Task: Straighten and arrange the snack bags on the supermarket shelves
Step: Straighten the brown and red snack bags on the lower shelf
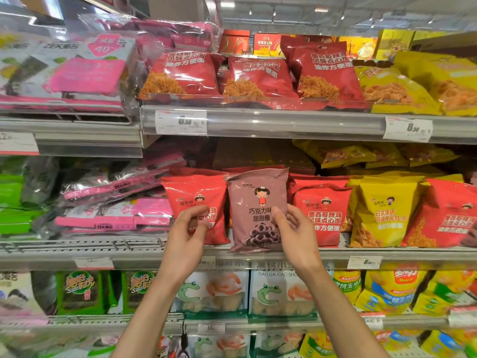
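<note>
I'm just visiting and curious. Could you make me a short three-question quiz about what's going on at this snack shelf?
1. True or false: the brown chocolate-ring bag stands between two red noodle-snack bags.
2. Which hand grips the brown bag's edge? A. left hand B. right hand
3. Fill in: the bag right of the red noodle-snack bag is coloured ____.

Key:
1. True; the other red bag stands on its left side.
2. B, the right hand; the left hand is in front of the neighbouring red bag.
3. Yellow.
</note>
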The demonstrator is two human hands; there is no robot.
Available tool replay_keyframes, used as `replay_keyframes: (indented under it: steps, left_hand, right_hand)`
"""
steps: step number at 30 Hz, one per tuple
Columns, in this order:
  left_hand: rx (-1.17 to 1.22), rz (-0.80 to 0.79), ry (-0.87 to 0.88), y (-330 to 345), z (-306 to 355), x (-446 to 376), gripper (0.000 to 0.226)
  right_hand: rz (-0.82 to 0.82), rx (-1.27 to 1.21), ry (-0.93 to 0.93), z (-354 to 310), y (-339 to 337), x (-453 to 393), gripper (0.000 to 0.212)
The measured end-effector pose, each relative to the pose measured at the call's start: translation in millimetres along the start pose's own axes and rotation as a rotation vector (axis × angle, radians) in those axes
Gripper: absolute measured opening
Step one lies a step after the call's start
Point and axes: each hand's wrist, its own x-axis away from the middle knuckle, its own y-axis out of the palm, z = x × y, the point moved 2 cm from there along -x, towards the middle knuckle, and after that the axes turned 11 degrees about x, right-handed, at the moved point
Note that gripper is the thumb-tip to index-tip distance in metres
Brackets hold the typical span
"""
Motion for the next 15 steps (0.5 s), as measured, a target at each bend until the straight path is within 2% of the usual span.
replay_keyframes:
  steps: [5,15]
  left_hand:
    - [-0.024,-0.030,0.017,-9.2,0.6,3.6,0.030]
    - [0.002,-0.086,-0.023,-8.6,-8.9,21.3,0.028]
  right_hand:
    - [-0.065,0.017,0.002,0.6,-6.0,6.4,0.034]
    - [-0.123,-0.058,-0.034,3.3,-15.8,36.0,0.024]
